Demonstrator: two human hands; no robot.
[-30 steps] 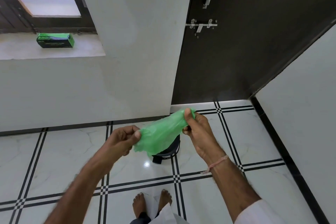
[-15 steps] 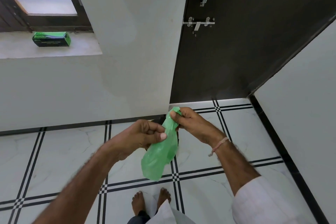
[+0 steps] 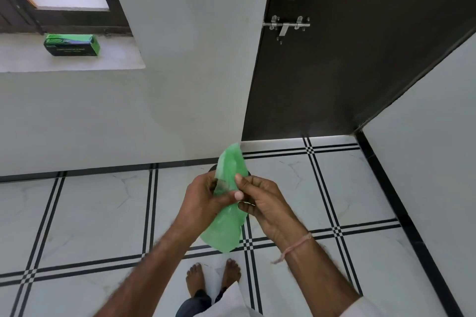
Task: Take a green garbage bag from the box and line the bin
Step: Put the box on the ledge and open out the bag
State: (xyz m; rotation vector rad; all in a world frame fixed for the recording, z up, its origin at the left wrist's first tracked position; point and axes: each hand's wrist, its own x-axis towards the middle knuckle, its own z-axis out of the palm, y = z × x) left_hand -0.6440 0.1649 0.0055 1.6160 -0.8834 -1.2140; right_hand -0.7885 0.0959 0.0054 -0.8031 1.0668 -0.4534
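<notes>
- Head view: the green garbage bag [image 3: 226, 224] is out of its box and is held upright in the air in front of the person, above the floor [image 3: 90, 213]. It remains a narrow, folded strip. Its top end rises above the hands and its lower end hangs free beneath them.
- The left hand [image 3: 206, 198] is closed around the middle of the bag, with the thumb pressed across the front of the film. Judged purpose: to anchor the strip so that the layers can be worked apart.
- The right hand [image 3: 260, 203] touches the bag from the opposite side, with the fingertips pinching its edge just beside the left thumb. Judged purpose: to rub or peel the layers to find the mouth. The mouth is not yet open.
- Directly behind the bag, a small dark curved edge shows beside its upper half. This is likely the bin; the bag and hands hide most of it, so its state cannot be told.
- The box [image 3: 72, 45] lies well apart from the bag, up and to the left on the window ledge [image 3: 116, 59].
- The dark door [image 3: 347, 59] stands beyond the bag, to its right.
- Judged progress: bag retrieval is complete. Opening the bag and lining the bin remain.
</notes>
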